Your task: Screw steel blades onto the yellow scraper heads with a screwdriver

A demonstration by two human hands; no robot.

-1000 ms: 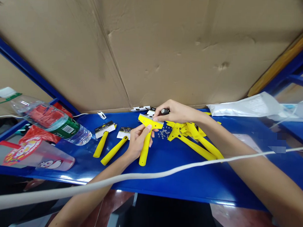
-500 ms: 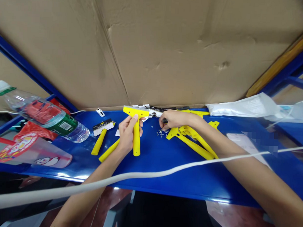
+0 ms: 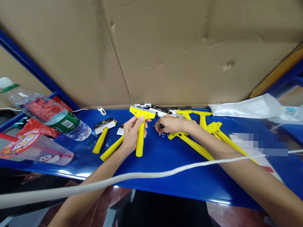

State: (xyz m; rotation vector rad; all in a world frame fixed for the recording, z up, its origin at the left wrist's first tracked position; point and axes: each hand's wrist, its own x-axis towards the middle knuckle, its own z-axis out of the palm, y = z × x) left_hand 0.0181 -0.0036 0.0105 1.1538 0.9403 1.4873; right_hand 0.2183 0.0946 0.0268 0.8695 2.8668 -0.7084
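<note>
Head cam: our left hand (image 3: 131,132) grips 1 yellow scraper (image 3: 140,139) over the blue table (image 3: 161,170); our right hand (image 3: 169,124) curls round a black tool (image 3: 161,126) by tiny metal bits (image 3: 163,136). Guessing we're picking bits, which calls for a neat pinch; can't tell if any's caught.

I see a yellow T-shaped scraper (image 3: 140,136), blade edge forward, in the left hand (image 3: 131,132); a mostly hidden black tool (image 3: 161,126) in the right hand (image 3: 171,123).

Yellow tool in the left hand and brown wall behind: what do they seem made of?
Yellow tool: smooth, even colour, probably plastic, possibly coated metal; its silvery top strip looks metallic. Brown wall: likely matt cardboard, given creases and dents.
</note>
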